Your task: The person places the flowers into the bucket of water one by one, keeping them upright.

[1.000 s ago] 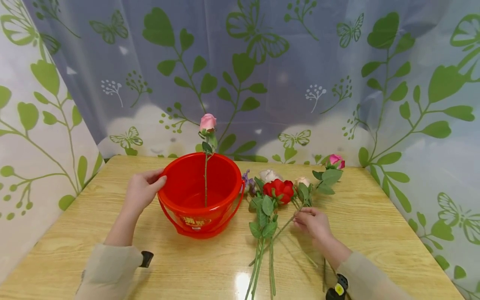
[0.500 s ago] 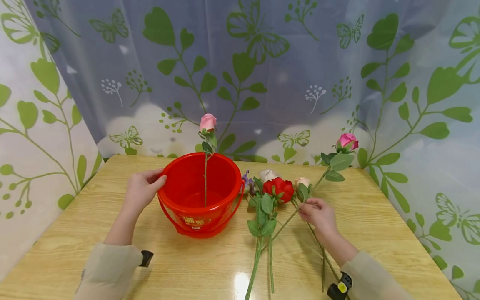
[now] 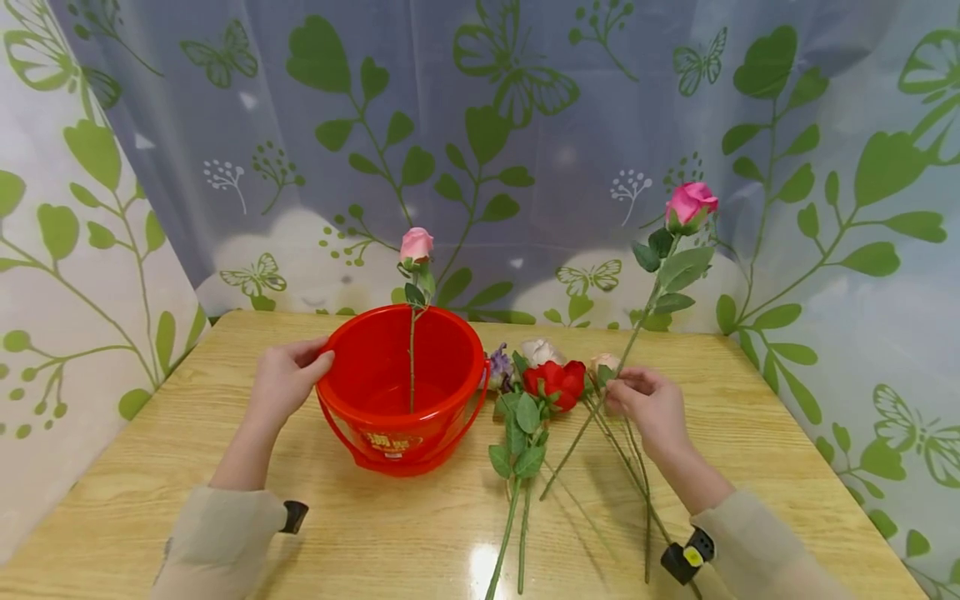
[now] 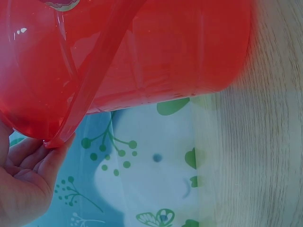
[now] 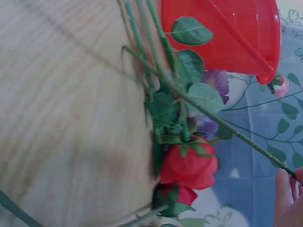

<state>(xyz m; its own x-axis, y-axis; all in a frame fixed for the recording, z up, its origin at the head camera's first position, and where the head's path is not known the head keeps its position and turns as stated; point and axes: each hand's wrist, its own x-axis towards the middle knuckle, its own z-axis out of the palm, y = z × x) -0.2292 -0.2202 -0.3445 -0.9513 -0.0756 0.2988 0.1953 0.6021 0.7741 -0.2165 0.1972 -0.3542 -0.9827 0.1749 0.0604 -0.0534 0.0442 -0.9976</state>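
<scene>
A red plastic bucket [image 3: 397,446] stands on the table, tilted slightly. My left hand [image 3: 283,379] grips its rim at the left side, thumb over the edge; the left wrist view shows the fingers [image 4: 45,158] at the rim by the handle joint. One pale pink rose [image 3: 416,245] leans upright inside the bucket. My right hand [image 3: 651,408] pinches the stem of a hot pink rose [image 3: 691,206], its bloom high at the right and its stem slanting down to the left. Beneath it lie a red flower [image 3: 557,383], a white flower [image 3: 542,352] and a purple flower [image 3: 499,367].
A pale peach rose [image 3: 604,362] lies behind the right hand. Several green stems reach toward the front of the wooden table [image 3: 375,533]. Behind stands a patterned curtain [image 3: 570,167] with leaves and butterflies.
My right hand has raised the hot pink rose up off the table, its bloom rising and stem turning steeper. The lying flowers shifted slightly. My left hand and the bucket stay put.
</scene>
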